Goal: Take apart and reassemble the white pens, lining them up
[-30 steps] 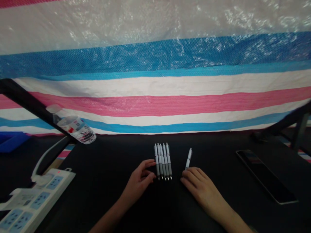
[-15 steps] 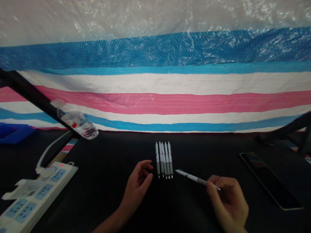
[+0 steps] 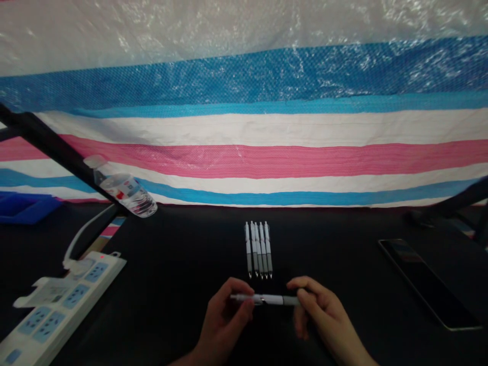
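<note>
A white pen with a grey grip (image 3: pixel 272 300) lies level between my two hands, in front of a row of several similar pens (image 3: pixel 259 250) on the black table (image 3: pixel 171 269). My left hand (image 3: pixel 229 317) pinches the pen's clicker end between thumb and fingers. At the grey end, my right hand (image 3: pixel 324 317) closes its thumb and index finger on the pen, hiding the tip. The pens in the row stand side by side, tips toward me.
On the left are a white power strip (image 3: pixel 57 310), a blue tray (image 3: pixel 28 207) and a water bottle (image 3: pixel 131 195) by a black bar. A dark phone (image 3: pixel 429 284) lies at the right. Behind hangs a striped sheet (image 3: pixel 267 160).
My right hand has brought the pen left and turned it nearly level. My left hand has moved nearer to me and closed on its clicker end. The view has shifted slightly.
</note>
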{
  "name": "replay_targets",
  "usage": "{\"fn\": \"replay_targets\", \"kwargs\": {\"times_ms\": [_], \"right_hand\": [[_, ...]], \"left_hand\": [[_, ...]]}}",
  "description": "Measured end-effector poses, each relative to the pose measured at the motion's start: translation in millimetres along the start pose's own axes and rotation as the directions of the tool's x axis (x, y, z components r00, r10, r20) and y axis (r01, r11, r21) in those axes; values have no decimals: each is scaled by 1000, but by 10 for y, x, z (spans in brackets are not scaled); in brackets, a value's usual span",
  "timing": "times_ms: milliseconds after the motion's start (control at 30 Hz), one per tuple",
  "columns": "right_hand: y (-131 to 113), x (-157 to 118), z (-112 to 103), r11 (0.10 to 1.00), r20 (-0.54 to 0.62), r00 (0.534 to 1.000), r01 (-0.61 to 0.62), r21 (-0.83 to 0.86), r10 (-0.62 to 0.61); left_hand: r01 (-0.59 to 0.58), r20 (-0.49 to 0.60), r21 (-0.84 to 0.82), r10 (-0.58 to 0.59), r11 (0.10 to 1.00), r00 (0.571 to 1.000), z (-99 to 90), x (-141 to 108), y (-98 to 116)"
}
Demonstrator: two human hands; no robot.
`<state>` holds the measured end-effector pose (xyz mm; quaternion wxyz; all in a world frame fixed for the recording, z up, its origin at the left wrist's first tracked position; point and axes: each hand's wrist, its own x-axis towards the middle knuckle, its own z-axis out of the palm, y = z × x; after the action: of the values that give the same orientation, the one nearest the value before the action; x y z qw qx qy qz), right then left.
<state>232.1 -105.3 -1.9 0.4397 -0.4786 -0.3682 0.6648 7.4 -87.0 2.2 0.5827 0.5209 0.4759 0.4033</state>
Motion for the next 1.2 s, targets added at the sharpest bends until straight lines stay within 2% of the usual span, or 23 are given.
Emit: {"fn": "replay_targets", "kwargs": {"times_ms": [100, 200, 333, 400, 467, 533, 567, 600, 700, 767, 1000, 1200], "right_hand": [[33, 3, -7, 996, 79, 995, -46, -79, 53], [44, -11, -2, 975, 73, 997, -9, -222, 26], [18, -47, -11, 885, 31, 983, 174, -431, -178], [7, -64, -29, 802, 52, 942, 311, -510, -331], [5, -77, -47, 703, 73, 876, 431, -566, -477], [9, -83, -54, 661, 65, 841, 468, -586, -538], [10, -82, -53, 680, 46, 851, 449, -580, -523], [9, -80, -49, 721, 35, 881, 409, -559, -473], [1, -64, -29, 875, 64, 974, 225, -430, -219], [-8, -51, -15, 919, 71, 990, 141, -369, -123], [-38, -29, 24, 953, -71, 992, 81, -291, -105], [-32, -28, 1, 936, -85, 975, 169, -308, -204]], "left_hand": [[31, -34, -40, -32, 999, 999, -19, -14, 2], [12, -51, -58, -15, 998, 999, -22, -37, -7], [-5, -60, -48, 2, 999, 998, -6, -67, -21], [15, -51, -71, -19, 997, 999, 7, -75, -27], [36, -44, -103, -40, 994, 998, 19, -78, -39], [48, -54, -123, -55, 991, 997, 22, -76, -63], [48, -69, -133, -58, 990, 996, 19, -74, -80], [49, -87, -146, -62, 988, 994, 13, -70, -101], [45, -125, -196, -71, 980, 990, -13, -62, -162], [36, -127, -219, -65, 975, 990, -25, -63, -184], [-11, -158, -195, -20, 981, 987, -34, -94, -157], [-20, -127, -178, -3, 984, 992, -76, -90, -222]]}}
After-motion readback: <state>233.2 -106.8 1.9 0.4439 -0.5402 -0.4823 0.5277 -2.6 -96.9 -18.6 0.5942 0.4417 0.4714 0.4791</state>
